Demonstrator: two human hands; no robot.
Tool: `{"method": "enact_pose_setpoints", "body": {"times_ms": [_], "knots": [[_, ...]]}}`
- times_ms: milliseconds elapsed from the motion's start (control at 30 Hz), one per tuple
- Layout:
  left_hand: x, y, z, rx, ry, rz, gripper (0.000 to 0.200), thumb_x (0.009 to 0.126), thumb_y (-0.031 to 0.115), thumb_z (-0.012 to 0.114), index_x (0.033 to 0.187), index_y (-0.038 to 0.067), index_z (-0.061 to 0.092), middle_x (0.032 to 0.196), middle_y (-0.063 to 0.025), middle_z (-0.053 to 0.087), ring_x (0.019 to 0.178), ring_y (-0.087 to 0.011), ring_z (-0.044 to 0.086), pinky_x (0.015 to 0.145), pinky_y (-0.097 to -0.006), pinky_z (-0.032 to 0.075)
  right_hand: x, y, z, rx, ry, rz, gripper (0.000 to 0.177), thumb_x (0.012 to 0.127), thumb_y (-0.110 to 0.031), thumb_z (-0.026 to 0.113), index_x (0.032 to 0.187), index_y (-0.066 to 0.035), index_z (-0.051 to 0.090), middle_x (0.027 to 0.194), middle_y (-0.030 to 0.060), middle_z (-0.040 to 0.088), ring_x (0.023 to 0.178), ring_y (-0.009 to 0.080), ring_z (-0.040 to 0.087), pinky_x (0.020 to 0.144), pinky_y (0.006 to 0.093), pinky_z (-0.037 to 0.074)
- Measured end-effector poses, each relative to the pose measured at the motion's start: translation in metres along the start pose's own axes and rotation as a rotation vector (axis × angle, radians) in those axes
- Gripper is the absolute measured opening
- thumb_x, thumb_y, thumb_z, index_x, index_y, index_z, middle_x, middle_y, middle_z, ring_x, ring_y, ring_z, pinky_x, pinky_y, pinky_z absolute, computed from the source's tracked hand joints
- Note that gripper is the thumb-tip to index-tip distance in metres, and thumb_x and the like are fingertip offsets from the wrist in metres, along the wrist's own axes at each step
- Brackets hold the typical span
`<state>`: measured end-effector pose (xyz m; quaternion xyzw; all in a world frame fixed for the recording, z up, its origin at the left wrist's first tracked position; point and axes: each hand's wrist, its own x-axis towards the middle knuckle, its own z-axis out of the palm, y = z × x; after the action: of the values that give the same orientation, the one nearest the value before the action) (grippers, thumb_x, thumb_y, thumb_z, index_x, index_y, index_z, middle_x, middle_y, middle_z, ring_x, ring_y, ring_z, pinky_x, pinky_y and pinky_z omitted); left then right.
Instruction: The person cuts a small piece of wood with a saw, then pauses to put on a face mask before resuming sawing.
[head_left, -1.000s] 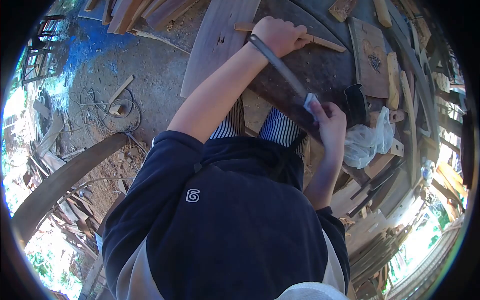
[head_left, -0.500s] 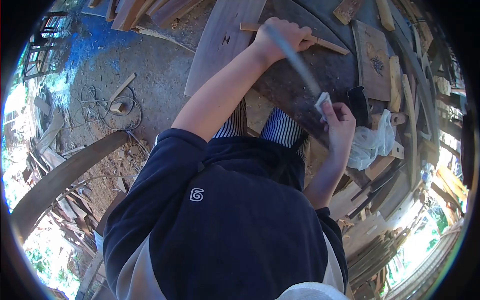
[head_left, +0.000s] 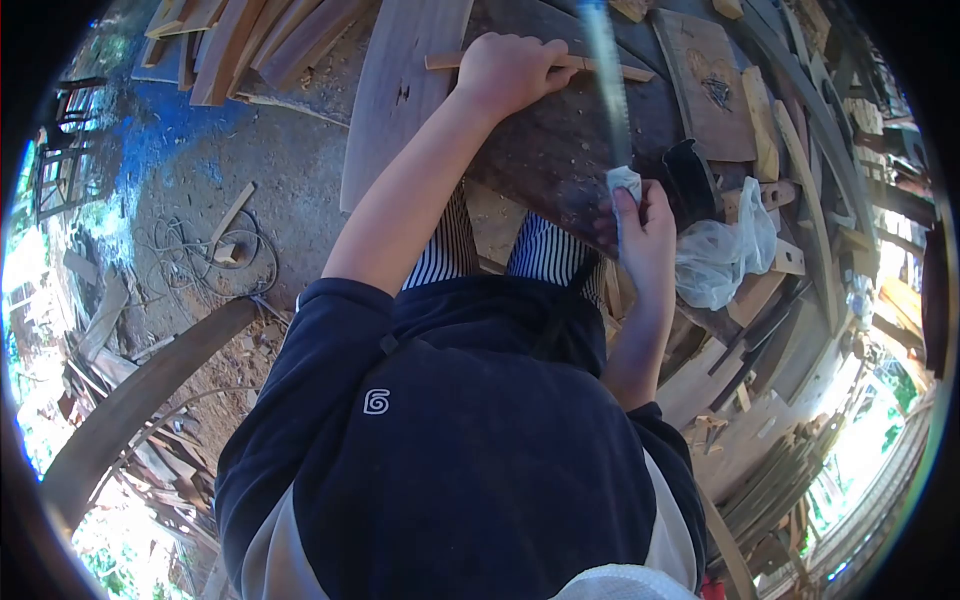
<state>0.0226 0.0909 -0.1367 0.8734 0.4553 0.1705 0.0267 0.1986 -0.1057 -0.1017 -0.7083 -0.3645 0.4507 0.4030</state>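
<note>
My left hand [head_left: 510,75] is closed on a thin wooden stick [head_left: 636,73], pressing it across a wide pale board [head_left: 400,100] and the dark work surface [head_left: 540,165]. The stick's ends show on both sides of the hand. My right hand [head_left: 645,220] is closed round the white-wrapped end of a long saw blade [head_left: 612,90]. The blade is blurred, points away from me and passes over the stick to the right of my left hand. A toothed edge shows faintly. Whether blade and stick touch, I cannot tell.
Right of my right hand lie a clear plastic bag [head_left: 715,265] and a black curved piece [head_left: 690,175]. Beyond is a board with nails [head_left: 715,90]. Wood strips [head_left: 235,45] are stacked at upper left, and a tangled cord [head_left: 200,240] lies on the ground.
The blade has swung from across my left hand to its right side and now points more straight ahead. My left hand still holds the stick. The whole view has shifted slightly.
</note>
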Motion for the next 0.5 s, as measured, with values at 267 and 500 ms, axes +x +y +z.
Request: {"method": "enact_pose_setpoints", "body": {"times_ms": [267,500], "knots": [[0.0,0.0,-0.002,0.01,0.007,0.036,0.032,0.094,0.048,0.053,0.101,0.019,0.063,0.084,-0.0046,0.071,0.078,-0.0254,0.07,0.065,-0.0422,0.055,-0.001,0.005,0.017,-0.363,0.028,-0.162,0.03,0.103,-0.016,0.049,0.132,-0.008,0.049,0.074,0.0145,0.065,0.065,0.023,0.066,0.063,0.0355,0.051],[0.001,0.001,-0.004,-0.002,0.021,0.03,0.031,0.093,0.048,0.054,0.098,0.019,0.062,0.079,-0.0055,0.07,0.074,-0.0259,0.07,0.063,-0.0422,0.054,-0.027,0.003,0.01,-0.459,0.022,-0.186,0.031,0.103,-0.015,0.046,0.133,-0.006,0.049,0.073,0.0151,0.062,0.066,0.0207,0.063,0.064,0.0334,0.048]]}}
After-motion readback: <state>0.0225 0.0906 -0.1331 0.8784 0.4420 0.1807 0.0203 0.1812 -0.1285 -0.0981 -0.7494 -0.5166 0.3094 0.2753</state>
